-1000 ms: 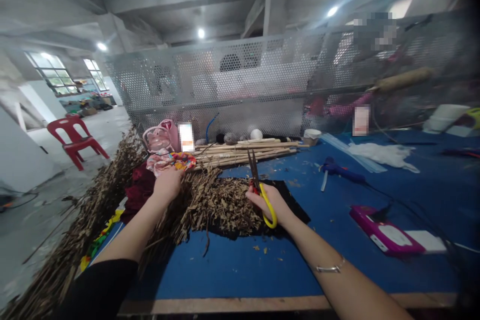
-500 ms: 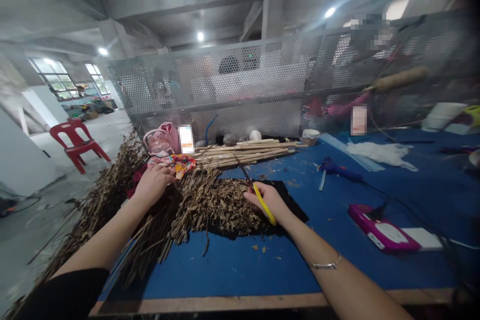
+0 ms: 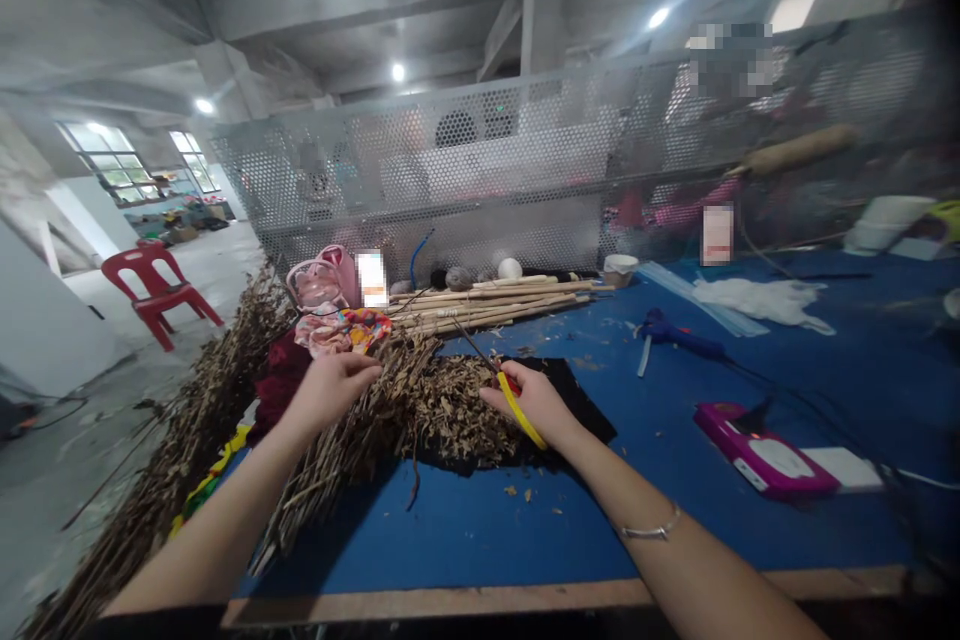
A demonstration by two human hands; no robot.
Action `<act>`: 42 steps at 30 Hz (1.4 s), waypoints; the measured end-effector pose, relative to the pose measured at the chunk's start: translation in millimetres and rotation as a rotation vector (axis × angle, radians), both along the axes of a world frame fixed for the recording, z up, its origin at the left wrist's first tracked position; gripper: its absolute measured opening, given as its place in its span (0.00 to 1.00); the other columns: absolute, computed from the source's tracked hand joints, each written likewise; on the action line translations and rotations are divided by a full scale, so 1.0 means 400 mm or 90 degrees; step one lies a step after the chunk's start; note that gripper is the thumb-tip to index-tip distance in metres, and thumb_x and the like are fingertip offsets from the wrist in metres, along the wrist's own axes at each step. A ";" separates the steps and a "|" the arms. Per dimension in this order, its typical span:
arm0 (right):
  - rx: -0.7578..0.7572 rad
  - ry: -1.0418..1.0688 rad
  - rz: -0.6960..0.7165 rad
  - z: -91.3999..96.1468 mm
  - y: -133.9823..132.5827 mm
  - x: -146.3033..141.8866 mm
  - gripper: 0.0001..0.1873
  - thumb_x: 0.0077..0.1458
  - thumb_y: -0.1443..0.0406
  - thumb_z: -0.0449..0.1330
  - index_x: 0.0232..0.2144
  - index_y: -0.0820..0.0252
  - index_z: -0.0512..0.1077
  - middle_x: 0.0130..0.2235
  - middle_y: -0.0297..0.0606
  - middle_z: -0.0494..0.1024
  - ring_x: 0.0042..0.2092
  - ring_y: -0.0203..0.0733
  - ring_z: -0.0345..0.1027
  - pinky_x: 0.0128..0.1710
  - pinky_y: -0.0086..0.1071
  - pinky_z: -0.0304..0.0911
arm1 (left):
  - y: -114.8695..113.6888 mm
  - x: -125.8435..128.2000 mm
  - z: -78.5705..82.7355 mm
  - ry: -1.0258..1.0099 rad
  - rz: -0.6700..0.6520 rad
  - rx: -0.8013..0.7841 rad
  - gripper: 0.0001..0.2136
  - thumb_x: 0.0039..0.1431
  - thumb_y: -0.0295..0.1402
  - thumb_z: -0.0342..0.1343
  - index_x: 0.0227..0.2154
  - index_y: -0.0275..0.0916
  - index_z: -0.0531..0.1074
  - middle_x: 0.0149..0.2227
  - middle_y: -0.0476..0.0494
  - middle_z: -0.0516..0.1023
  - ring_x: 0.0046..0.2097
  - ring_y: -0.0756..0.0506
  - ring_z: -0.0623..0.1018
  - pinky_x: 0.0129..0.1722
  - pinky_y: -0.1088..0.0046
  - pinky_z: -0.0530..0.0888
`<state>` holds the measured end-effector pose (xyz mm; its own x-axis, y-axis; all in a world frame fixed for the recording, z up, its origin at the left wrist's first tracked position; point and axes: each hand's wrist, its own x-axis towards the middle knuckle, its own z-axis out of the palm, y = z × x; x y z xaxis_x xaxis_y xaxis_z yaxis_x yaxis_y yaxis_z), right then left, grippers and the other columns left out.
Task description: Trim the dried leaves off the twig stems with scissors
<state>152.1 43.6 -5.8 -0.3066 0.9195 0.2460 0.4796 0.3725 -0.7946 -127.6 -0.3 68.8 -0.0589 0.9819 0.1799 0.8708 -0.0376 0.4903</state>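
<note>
My right hand (image 3: 531,402) grips yellow-handled scissors (image 3: 504,390), their blades pointing up and left over a heap of dry brown twigs and leaves (image 3: 442,405). The heap lies partly on a black cloth (image 3: 581,400) on the blue table (image 3: 465,530). My left hand (image 3: 330,388) hovers at the left end of the heap with its fingers loosely curled; nothing shows in it. A long bundle of dry twigs (image 3: 180,460) trails off the table's left edge under that arm.
Wooden sticks (image 3: 495,305) lie behind the heap, beside a pink bag (image 3: 322,285) and colourful cloth (image 3: 360,327). A blue glue gun (image 3: 675,338), a pink box (image 3: 765,465) and white plastic (image 3: 757,298) sit to the right. A perforated metal screen (image 3: 525,180) backs the table. A red chair (image 3: 154,285) stands far left.
The scissors tilted from upright down toward the heap, blades now leaning left. My left hand drew back from the colourful cloth to the left end of the twigs.
</note>
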 end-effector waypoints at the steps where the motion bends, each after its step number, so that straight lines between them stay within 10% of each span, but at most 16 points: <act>1: 0.007 -0.017 -0.004 0.001 -0.003 -0.001 0.17 0.43 0.52 0.59 0.25 0.59 0.63 0.21 0.26 0.62 0.24 0.31 0.52 0.22 0.24 0.49 | 0.006 0.038 -0.019 -0.120 -0.011 -0.016 0.18 0.50 0.45 0.52 0.34 0.36 0.76 0.28 0.44 0.78 0.29 0.46 0.75 0.29 0.74 0.68; 9: 0.034 -0.054 -0.023 -0.001 0.009 0.013 0.21 0.47 0.53 0.57 0.39 0.60 0.62 0.32 0.35 0.70 0.31 0.37 0.61 0.30 0.28 0.56 | 0.054 0.231 -0.130 -0.363 -0.089 0.121 0.13 0.49 0.39 0.55 0.33 0.36 0.77 0.35 0.42 0.79 0.37 0.45 0.76 0.39 0.71 0.71; 31: 0.046 -0.068 -0.066 0.017 -0.025 -0.019 0.26 0.42 0.53 0.62 0.40 0.60 0.61 0.40 0.43 0.67 0.43 0.48 0.61 0.42 0.39 0.58 | 0.005 0.262 -0.184 -0.412 -0.116 0.098 0.08 0.50 0.37 0.56 0.30 0.38 0.76 0.33 0.43 0.78 0.36 0.45 0.76 0.38 0.69 0.72; 42: 0.034 -0.087 -0.048 -0.007 -0.030 -0.029 0.23 0.44 0.52 0.60 0.37 0.58 0.60 0.26 0.32 0.67 0.27 0.38 0.60 0.25 0.27 0.50 | -0.009 0.277 -0.182 -0.425 -0.127 0.027 0.11 0.49 0.41 0.56 0.26 0.37 0.76 0.25 0.45 0.77 0.27 0.49 0.73 0.28 0.75 0.70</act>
